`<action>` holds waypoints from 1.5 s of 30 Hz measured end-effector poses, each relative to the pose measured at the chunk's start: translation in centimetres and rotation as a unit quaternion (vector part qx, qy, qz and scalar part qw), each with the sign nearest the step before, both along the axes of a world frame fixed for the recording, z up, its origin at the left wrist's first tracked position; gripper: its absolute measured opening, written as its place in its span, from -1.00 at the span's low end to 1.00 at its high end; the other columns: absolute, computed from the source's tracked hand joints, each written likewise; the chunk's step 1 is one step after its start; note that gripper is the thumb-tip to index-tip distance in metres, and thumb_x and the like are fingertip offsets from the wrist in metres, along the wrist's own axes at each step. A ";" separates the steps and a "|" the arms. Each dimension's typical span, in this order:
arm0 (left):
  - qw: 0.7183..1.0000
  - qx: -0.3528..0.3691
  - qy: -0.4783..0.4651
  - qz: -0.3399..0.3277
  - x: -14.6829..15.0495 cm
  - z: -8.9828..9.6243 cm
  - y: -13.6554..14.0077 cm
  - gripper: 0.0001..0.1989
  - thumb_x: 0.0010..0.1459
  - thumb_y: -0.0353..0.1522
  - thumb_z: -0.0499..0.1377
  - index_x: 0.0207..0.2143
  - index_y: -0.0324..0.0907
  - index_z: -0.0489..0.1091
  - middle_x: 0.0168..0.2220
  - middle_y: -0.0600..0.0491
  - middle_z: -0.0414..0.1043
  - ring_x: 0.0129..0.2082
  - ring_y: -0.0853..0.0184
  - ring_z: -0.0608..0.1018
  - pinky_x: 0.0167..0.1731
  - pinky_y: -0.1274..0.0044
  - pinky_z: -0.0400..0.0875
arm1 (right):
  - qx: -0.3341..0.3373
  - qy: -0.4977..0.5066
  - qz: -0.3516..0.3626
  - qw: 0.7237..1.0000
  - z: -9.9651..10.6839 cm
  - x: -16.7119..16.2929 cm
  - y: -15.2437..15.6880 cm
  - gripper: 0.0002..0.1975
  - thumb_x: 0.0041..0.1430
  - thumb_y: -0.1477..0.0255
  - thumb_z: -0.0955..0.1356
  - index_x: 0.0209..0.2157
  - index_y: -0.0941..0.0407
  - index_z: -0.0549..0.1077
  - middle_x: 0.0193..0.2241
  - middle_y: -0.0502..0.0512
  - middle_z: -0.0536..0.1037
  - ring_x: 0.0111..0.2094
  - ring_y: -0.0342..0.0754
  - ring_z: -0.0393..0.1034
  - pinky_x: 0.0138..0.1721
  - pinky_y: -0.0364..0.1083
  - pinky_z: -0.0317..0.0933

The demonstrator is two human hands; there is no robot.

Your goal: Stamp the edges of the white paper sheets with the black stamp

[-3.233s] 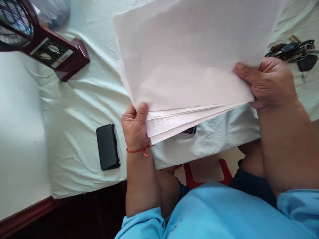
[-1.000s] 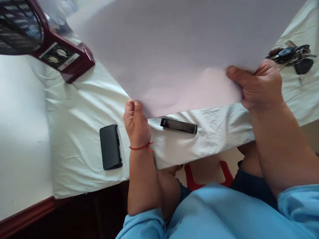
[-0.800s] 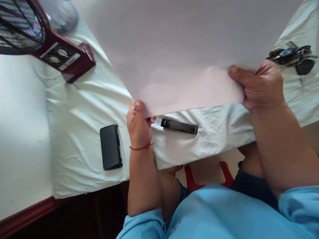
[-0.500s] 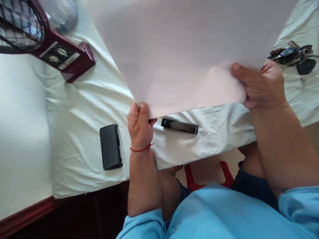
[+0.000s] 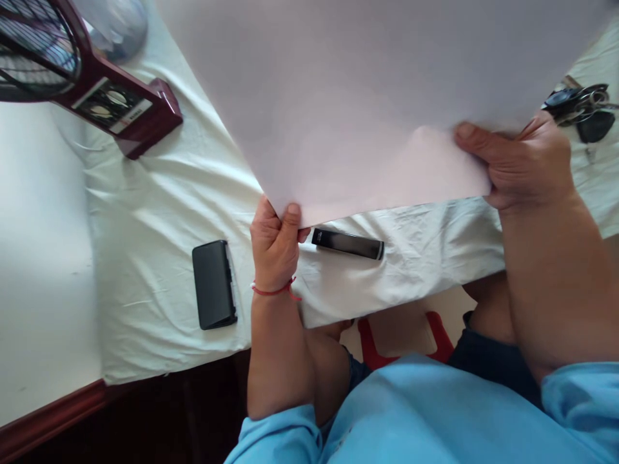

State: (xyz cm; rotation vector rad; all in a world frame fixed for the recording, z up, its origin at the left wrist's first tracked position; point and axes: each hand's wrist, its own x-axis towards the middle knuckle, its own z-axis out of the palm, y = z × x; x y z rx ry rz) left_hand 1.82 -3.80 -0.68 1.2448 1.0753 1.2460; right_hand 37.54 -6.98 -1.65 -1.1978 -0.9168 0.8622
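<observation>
A large blank white sheet of paper (image 5: pixel 348 109) is held up above the table, its far edge cut off by the top of the view. My left hand (image 5: pixel 275 238), with a red string at the wrist, pinches its near left corner, thumb on top. At the near right corner my right hand (image 5: pixel 527 161) grips the sheet, thumb on the upper face and fingers hidden underneath. Just below the paper's near edge lies a slim black case (image 5: pixel 348 244) on the cloth. Left of my left hand rests a black phone-like wallet case (image 5: pixel 214 285).
A white cloth (image 5: pixel 145 258) covers the table. At the upper left stands a dark red fan-like device (image 5: pixel 130 116) with a clear plastic-looking object (image 5: pixel 120 29) behind it. A bunch of keys (image 5: pixel 587 109) lies at the right. Below the table edge is a red stool (image 5: pixel 377 345).
My right hand has shifted slightly right with its corner of the paper, now covering part of the keys. My left hand has barely moved and keeps its pinch.
</observation>
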 end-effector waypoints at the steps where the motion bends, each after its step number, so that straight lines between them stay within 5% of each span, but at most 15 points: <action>1: 1.000 0.012 -0.005 -0.010 -0.1 -0.2 0.1 -0.52 0.23 0.05 0.66 -0.10 -0.05 0.63 -0.37 0.14 0.46 -0.52 0.45 0.36 -0.59 0.59 0.31 | 0.000 0.000 -0.004 1.000 0.0 0.1 0.0 -0.43 -0.08 0.04 0.83 -0.07 -0.04 0.82 0.02 -0.05 0.87 0.27 0.28 0.76 0.46 0.33 0.58; 7: 0.996 0.065 0.014 -0.066 -0.9 -1.1 0.7 -0.57 0.28 -0.03 0.66 -0.19 -0.07 0.58 -0.44 0.19 0.49 -0.52 0.45 0.55 -0.50 0.61 0.47 | -0.047 0.012 -0.031 0.998 0.8 0.4 -0.3 -0.32 -0.19 0.02 0.83 -0.08 0.07 0.79 0.07 -0.01 0.86 0.26 0.22 0.76 0.33 0.20 0.69; 15: 0.997 -0.004 0.071 -0.035 -0.8 -1.0 0.9 -0.61 0.24 -0.15 0.66 -0.12 -0.13 0.62 -0.50 0.16 0.56 -0.54 0.39 0.62 -0.53 0.61 0.51 | -0.171 0.039 -0.066 0.982 1.3 0.7 -0.3 -0.44 -0.12 0.24 0.86 -0.14 0.14 0.76 -0.03 0.09 0.86 -0.02 0.11 0.83 -0.07 0.05 0.79; 24: 0.994 -0.015 0.095 0.048 -1.3 -1.0 1.0 -0.79 0.19 -0.29 0.59 -0.25 -0.16 0.68 -0.51 0.16 0.55 -0.65 0.51 0.36 -0.64 0.61 0.18 | -0.126 0.005 -0.079 0.989 1.1 0.8 -0.3 -0.45 -0.17 0.17 0.87 -0.23 0.12 0.76 -0.11 0.05 0.86 -0.06 0.05 0.82 0.06 0.08 0.77; 27: 0.986 0.074 0.137 0.057 -1.6 -0.3 0.5 -0.85 0.30 -0.27 0.55 -0.15 -0.11 0.73 -0.37 0.10 0.66 -0.48 0.44 0.51 -0.46 0.57 0.38 | -0.124 0.026 -0.095 0.987 0.6 1.8 0.0 -0.41 -0.22 0.15 0.87 -0.19 0.08 0.78 -0.03 0.06 0.87 0.04 0.12 0.82 0.10 0.16 0.75; 29: 0.970 0.177 0.165 -0.024 -1.7 0.3 0.0 -0.76 0.33 -0.22 0.58 -0.01 -0.04 0.76 -0.19 0.06 0.74 -0.17 0.28 0.70 -0.10 0.46 0.61 | -0.133 0.028 -0.102 0.985 0.4 2.4 0.1 -0.42 -0.19 0.17 0.87 -0.16 0.04 0.78 0.05 0.10 0.86 0.14 0.19 0.80 0.09 0.18 0.75; 32: 0.908 0.268 0.214 -0.239 -1.5 0.9 -0.5 -0.60 0.33 -0.20 0.61 0.17 0.04 0.73 0.07 -0.01 0.79 0.30 0.03 0.69 0.41 0.20 0.54 | -0.144 0.030 -0.122 0.982 0.2 2.9 0.2 -0.46 -0.15 0.21 0.87 -0.16 0.01 0.77 0.15 0.18 0.83 0.23 0.27 0.76 -0.04 0.14 0.76; 35: 0.862 0.262 0.300 -0.314 -1.5 0.8 -0.9 -0.70 0.41 -0.32 0.49 0.16 -0.02 0.72 0.10 -0.06 0.79 0.31 -0.03 0.70 0.43 0.11 0.53 | -0.150 0.049 -0.155 0.975 0.2 3.0 0.2 -0.46 -0.23 0.29 0.88 -0.21 0.02 0.76 0.15 0.23 0.82 0.20 0.32 0.77 -0.18 0.10 0.74; 39: 0.878 0.210 0.375 -0.211 -1.8 0.5 -0.7 -0.74 0.39 -0.35 0.42 0.10 -0.07 0.74 0.08 -0.07 0.78 0.11 0.06 0.76 0.21 0.23 0.66 | -0.167 0.049 -0.135 0.975 0.7 2.7 0.0 -0.47 -0.18 0.28 0.87 -0.19 0.04 0.75 0.16 0.21 0.82 0.18 0.29 0.77 -0.20 0.08 0.74; 45: 0.901 0.156 0.399 -0.062 -2.2 0.3 0.2 -0.73 0.22 -0.27 0.42 -0.03 -0.07 0.73 -0.11 0.01 0.75 -0.04 0.10 0.73 0.04 0.28 0.63 | -0.178 0.037 -0.121 0.976 1.2 1.9 -0.2 -0.51 -0.09 0.25 0.85 -0.20 0.11 0.75 0.04 0.13 0.85 0.11 0.15 0.80 0.02 0.10 0.75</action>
